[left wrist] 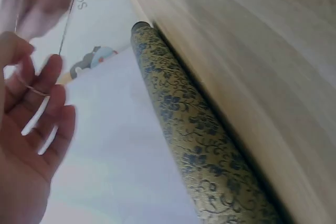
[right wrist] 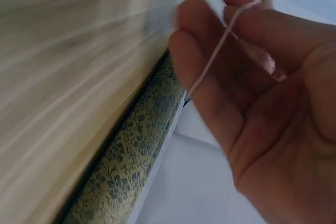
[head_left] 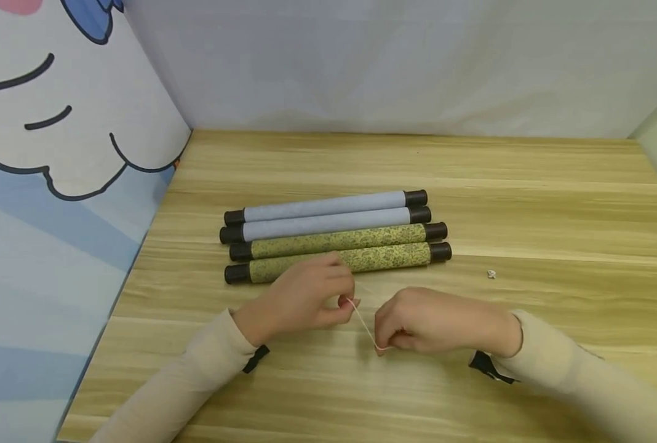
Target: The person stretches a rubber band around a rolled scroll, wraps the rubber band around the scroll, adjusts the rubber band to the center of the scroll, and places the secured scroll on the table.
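A thin pale string [head_left: 365, 323] runs between both hands in front of the rolled scrolls. My left hand [head_left: 314, 292] pinches one part of it between thumb and fingertips, beside the nearest gold scroll [head_left: 389, 257]. To its right, my right hand [head_left: 425, 320] holds the string at thumb and fingertips, lower and closer to me. In the right wrist view, the string [right wrist: 214, 53] crosses the curled fingers, and a short end sticks out past the thumb. The left wrist view shows a string loop [left wrist: 34, 88] across the left fingers and a dark flower pattern on the scroll [left wrist: 184, 119].
Behind the nearest scroll lie another gold scroll [head_left: 339, 239] and two pale blue ones, [head_left: 328, 223] all with black end knobs, side by side. A small white scrap [head_left: 491, 274] rests on the wooden table [head_left: 555, 215]. A cartoon-printed sheet [head_left: 74, 147] borders the left.
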A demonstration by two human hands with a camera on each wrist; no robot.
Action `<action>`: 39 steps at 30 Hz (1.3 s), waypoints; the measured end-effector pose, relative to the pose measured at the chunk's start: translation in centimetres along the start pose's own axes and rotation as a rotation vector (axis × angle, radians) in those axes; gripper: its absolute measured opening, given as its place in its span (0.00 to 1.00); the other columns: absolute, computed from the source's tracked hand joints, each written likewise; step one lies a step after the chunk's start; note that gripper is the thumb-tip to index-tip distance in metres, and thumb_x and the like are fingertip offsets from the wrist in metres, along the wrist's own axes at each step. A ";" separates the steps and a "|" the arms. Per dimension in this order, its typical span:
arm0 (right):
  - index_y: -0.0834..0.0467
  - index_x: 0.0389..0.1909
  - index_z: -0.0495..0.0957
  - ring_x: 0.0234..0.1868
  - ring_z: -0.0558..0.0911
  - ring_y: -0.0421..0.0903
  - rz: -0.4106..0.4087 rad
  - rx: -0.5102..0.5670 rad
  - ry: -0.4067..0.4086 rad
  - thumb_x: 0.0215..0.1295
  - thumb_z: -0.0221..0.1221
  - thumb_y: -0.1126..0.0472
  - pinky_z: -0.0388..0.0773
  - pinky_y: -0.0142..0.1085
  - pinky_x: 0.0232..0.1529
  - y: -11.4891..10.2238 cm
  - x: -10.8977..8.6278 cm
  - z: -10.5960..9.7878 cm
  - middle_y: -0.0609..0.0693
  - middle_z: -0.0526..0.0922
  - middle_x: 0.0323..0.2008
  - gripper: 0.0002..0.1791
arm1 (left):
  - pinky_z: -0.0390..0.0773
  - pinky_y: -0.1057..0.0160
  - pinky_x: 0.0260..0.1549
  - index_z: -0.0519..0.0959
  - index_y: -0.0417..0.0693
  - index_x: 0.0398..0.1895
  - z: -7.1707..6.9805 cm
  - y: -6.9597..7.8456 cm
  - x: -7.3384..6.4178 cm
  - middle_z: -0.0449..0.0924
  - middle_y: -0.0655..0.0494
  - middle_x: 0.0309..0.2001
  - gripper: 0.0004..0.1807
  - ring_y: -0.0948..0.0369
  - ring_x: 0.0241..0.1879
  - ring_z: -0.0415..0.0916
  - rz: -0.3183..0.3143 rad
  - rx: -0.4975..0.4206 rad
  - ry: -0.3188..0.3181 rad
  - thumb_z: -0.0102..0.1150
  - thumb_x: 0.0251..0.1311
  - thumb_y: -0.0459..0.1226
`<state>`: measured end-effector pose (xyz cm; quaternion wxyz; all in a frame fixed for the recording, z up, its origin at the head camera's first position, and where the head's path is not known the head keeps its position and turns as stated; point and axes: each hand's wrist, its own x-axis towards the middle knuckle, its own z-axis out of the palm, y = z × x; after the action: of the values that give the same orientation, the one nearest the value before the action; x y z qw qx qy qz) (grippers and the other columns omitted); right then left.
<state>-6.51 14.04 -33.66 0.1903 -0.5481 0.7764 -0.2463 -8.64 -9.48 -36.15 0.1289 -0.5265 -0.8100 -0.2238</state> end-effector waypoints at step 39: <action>0.51 0.32 0.81 0.43 0.79 0.34 -0.302 -0.626 0.101 0.52 0.69 0.53 0.78 0.24 0.47 -3.0 1.4 3.0 0.40 0.82 0.39 0.10 | 0.65 0.59 0.73 0.80 0.51 0.30 -0.4 1.1 0.2 0.82 0.63 0.30 0.03 0.64 0.38 0.80 0.265 0.324 -0.079 0.64 0.54 0.34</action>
<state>-2.96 11.33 -34.34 -0.0641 -0.6757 0.7328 -0.0485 -7.71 -9.13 -35.44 0.2083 -0.6094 -0.7633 -0.0512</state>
